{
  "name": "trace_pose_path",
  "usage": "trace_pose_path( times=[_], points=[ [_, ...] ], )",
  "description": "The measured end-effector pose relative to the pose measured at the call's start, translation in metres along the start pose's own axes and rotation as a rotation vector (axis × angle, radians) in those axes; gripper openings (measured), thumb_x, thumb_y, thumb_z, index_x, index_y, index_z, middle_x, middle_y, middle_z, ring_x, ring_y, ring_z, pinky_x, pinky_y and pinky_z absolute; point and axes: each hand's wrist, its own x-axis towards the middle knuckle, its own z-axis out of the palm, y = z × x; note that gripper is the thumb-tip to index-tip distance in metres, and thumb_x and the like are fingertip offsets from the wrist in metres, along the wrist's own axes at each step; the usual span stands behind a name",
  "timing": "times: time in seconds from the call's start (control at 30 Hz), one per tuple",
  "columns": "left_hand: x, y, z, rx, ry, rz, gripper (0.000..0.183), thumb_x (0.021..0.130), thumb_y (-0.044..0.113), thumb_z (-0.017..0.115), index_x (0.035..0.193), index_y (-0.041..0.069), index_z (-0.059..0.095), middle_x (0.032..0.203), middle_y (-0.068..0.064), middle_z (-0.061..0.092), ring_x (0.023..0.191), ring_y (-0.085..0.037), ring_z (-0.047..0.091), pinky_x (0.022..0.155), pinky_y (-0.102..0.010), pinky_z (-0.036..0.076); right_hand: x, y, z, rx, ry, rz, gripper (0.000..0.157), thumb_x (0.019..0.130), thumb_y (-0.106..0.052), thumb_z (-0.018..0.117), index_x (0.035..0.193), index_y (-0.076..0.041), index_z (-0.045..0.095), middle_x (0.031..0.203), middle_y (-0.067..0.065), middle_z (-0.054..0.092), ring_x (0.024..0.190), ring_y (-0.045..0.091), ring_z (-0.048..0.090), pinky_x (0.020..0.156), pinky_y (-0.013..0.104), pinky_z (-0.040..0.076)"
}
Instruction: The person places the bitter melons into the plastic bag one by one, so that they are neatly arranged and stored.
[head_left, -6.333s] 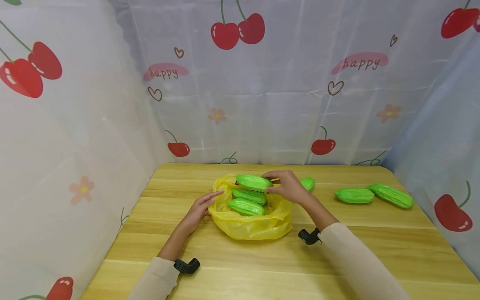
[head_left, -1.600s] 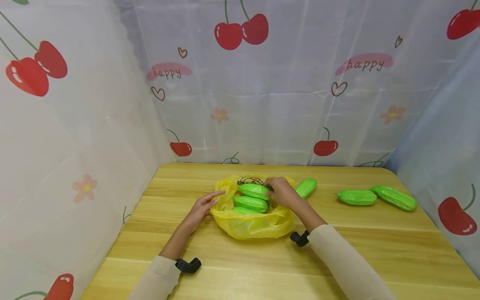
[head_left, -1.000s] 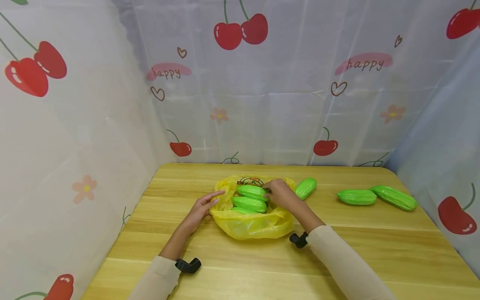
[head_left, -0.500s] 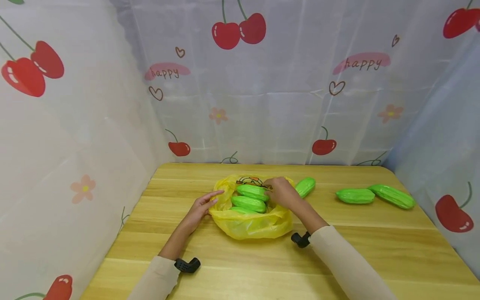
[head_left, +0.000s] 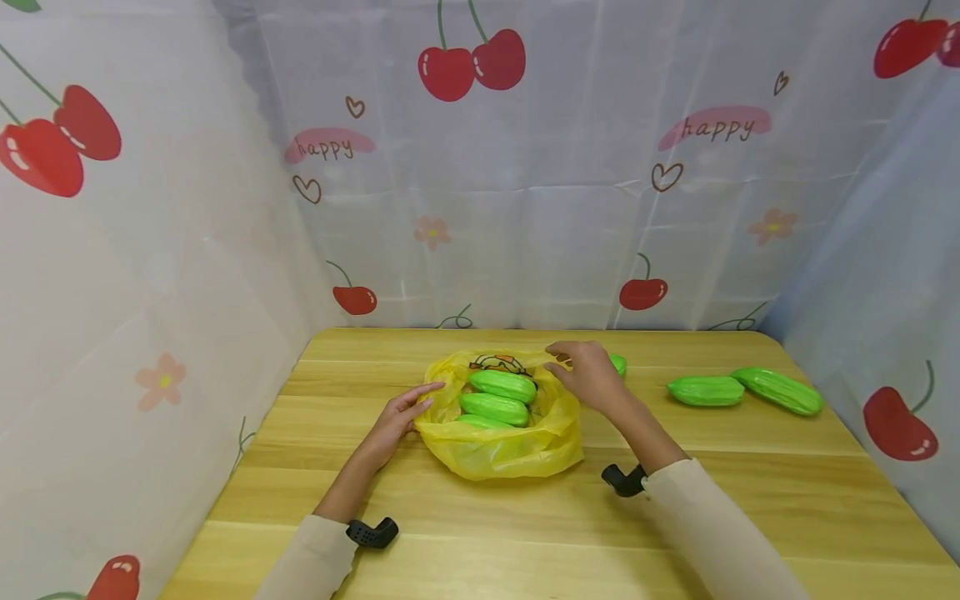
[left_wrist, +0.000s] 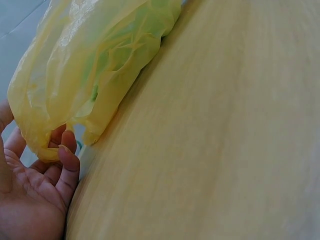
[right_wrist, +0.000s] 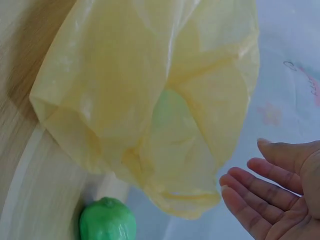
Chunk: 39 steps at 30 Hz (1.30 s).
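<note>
A yellow plastic bag sits with its mouth spread wide, and three light-green ridged bitter melons lie in it, the nearest partly hidden by the rim. My left hand holds the bag's left edge; in the left wrist view its fingers curl at a handle loop. Over the bag's right rim, my right hand is empty, its fingers apart. The right wrist view shows that hand with relaxed fingers beside the bag's edge.
One bitter melon lies right of the bag, mostly hidden behind my right hand. Two more, a shorter melon and a longer melon, lie touching at the right of the wooden table. Cherry-printed curtains enclose the table.
My right hand brought a bitter melon into the bag, laid it behind the other two, then let go and drew back up to the right. The left hand stayed at the bag's edge.
</note>
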Motion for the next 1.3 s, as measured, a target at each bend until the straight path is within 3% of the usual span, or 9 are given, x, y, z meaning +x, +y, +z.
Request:
trace_pose_path(
  times=[0.3, 0.9, 1.0, 1.07, 1.17, 1.3],
  points=[
    [0.003, 0.0, -0.001, -0.008, -0.019, 0.02, 0.048, 0.107, 0.029, 0.054, 0.151, 0.01, 0.05, 0.161, -0.008, 0.035, 0.107, -0.017, 0.065, 0.081, -0.028, 0.058, -0.014, 0.012, -0.027, 0.038, 0.089, 0.03, 0.031, 0.093, -0.01, 0.075, 0.121, 0.004, 0.071, 0.113, 0.022, 0.072, 0.101, 0.037, 0.07, 0.085, 0.052, 0.057],
    [0.001, -0.001, -0.001, 0.028, -0.011, 0.02, 0.049, 0.107, 0.03, 0.053, 0.151, 0.008, 0.049, 0.163, -0.012, 0.03, 0.103, -0.014, 0.063, 0.072, -0.022, 0.054, -0.061, 0.064, -0.076, 0.049, 0.258, 0.109, 0.032, 0.094, -0.014, 0.074, 0.121, 0.003, 0.071, 0.111, 0.025, 0.072, 0.098, 0.043, 0.07, 0.08, 0.057, 0.056],
    [0.002, -0.001, -0.002, 0.03, -0.01, 0.021, 0.049, 0.108, 0.029, 0.053, 0.151, 0.007, 0.048, 0.163, -0.013, 0.03, 0.1, -0.012, 0.063, 0.071, -0.021, 0.054, -0.066, 0.072, -0.081, 0.055, 0.282, 0.121, 0.032, 0.094, -0.015, 0.075, 0.121, 0.002, 0.072, 0.11, 0.023, 0.073, 0.099, 0.041, 0.07, 0.081, 0.046, 0.057],
    [0.002, -0.001, -0.002, 0.037, -0.001, 0.02, 0.049, 0.108, 0.029, 0.053, 0.151, 0.007, 0.048, 0.163, -0.013, 0.031, 0.097, -0.011, 0.063, 0.069, -0.02, 0.052, -0.068, 0.077, -0.083, 0.062, 0.292, 0.135, 0.033, 0.095, -0.017, 0.074, 0.122, 0.002, 0.072, 0.111, 0.022, 0.073, 0.1, 0.04, 0.07, 0.081, 0.029, 0.058],
    [0.001, 0.0, -0.002, 0.037, 0.004, 0.017, 0.048, 0.108, 0.029, 0.052, 0.151, 0.008, 0.049, 0.162, -0.013, 0.032, 0.097, -0.012, 0.064, 0.07, -0.021, 0.053, -0.072, 0.084, -0.085, 0.079, 0.306, 0.169, 0.035, 0.095, -0.018, 0.074, 0.124, 0.002, 0.071, 0.113, 0.024, 0.072, 0.102, 0.04, 0.069, 0.079, 0.005, 0.047],
    [0.001, 0.0, -0.001, 0.037, -0.002, 0.01, 0.049, 0.107, 0.03, 0.053, 0.151, 0.009, 0.049, 0.162, -0.011, 0.032, 0.102, -0.013, 0.064, 0.075, -0.023, 0.055, -0.079, 0.093, -0.091, 0.093, 0.314, 0.23, 0.039, 0.096, -0.019, 0.074, 0.127, 0.003, 0.069, 0.117, 0.026, 0.07, 0.104, 0.044, 0.068, 0.075, -0.002, 0.039]
  ],
)
